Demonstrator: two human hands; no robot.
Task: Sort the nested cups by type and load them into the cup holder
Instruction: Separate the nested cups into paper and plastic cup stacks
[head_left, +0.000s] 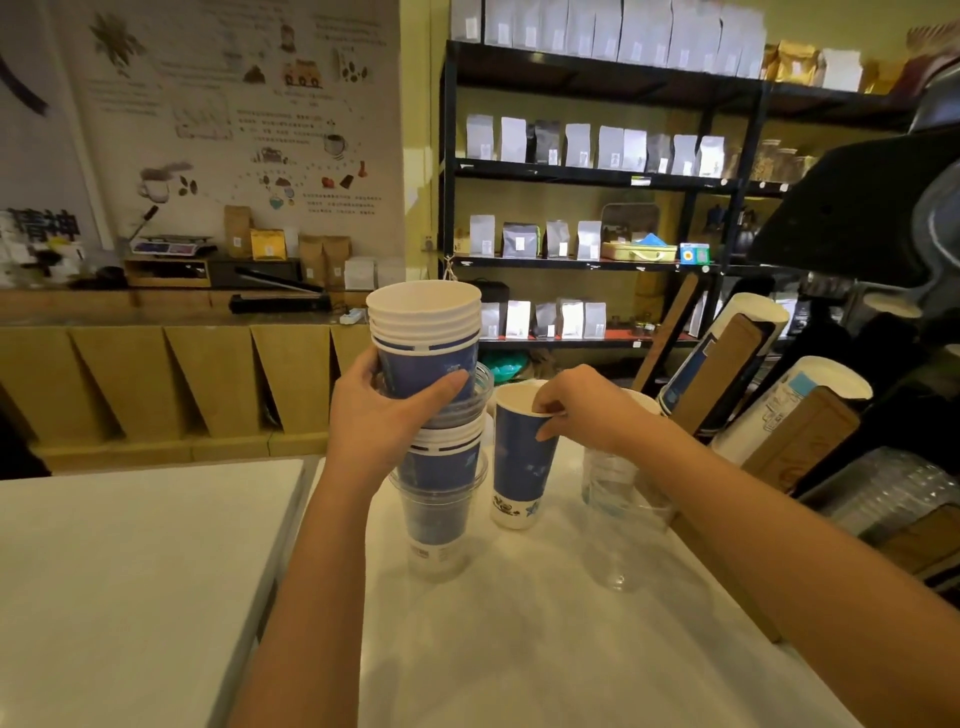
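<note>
A tall mixed stack of nested cups (439, 467) stands on the white counter (545, 623), blue paper cups alternating with clear plastic ones. My left hand (384, 415) grips the upper bundle of blue paper cups (426, 332) near its base. Just right of the stack stands a single blue paper cup (519, 467); my right hand (582, 405) pinches its rim. Clear plastic cups (610, 483) stand further right, partly behind my forearm. The cup holder (800, 436) lies slanted at the right, with stacks of paper cups (727, 343) in its wooden channels.
A second white counter (130, 571) lies to the left across a narrow gap. Black shelving (597, 171) with coffee bags fills the back. A dark machine (883, 208) overhangs the upper right. Sleeves of clear cups (893, 499) lie at the right edge.
</note>
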